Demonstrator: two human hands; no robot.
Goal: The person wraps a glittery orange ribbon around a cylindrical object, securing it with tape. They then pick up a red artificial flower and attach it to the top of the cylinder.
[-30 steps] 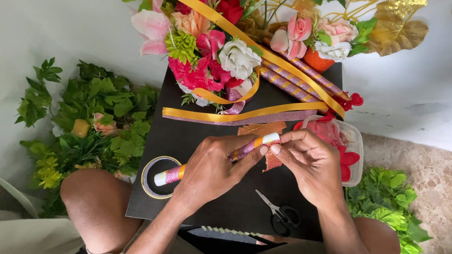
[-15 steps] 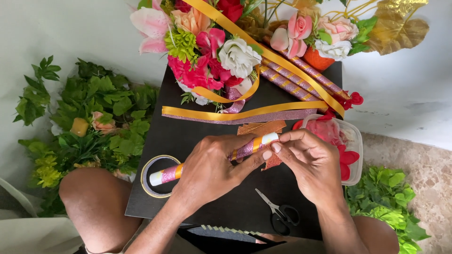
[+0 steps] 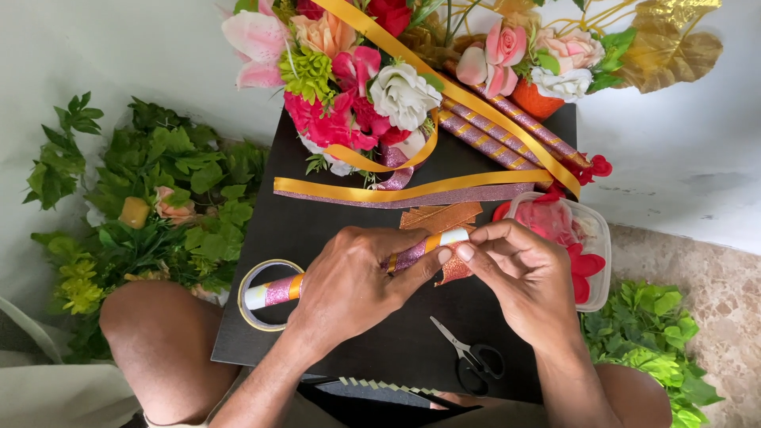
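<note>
My left hand point(image 3: 349, 285) grips a thin stick point(image 3: 277, 290) wrapped in pink glitter and gold bands, held slanting over a black table point(image 3: 380, 357). The stick's white upper end point(image 3: 453, 236) pokes out between both hands. My right hand point(image 3: 523, 277) pinches that end with thumb and forefinger. A piece of copper glitter paper point(image 3: 453, 271) hangs just under the right fingers. The stick's lower end crosses a tape roll point(image 3: 255, 279).
Black scissors point(image 3: 472, 361) lie near the front edge. A clear tub of red petals point(image 3: 571, 238) sits at right. Gold ribbon point(image 3: 380, 190), finished wrapped sticks point(image 3: 507, 135) and artificial flowers point(image 3: 365, 87) fill the back. Green foliage point(image 3: 151, 214) lies left, my bare knee point(image 3: 162, 349) below it.
The stick has slid slightly up and right through my hands. My right fingers have closed in closer on its white end.
</note>
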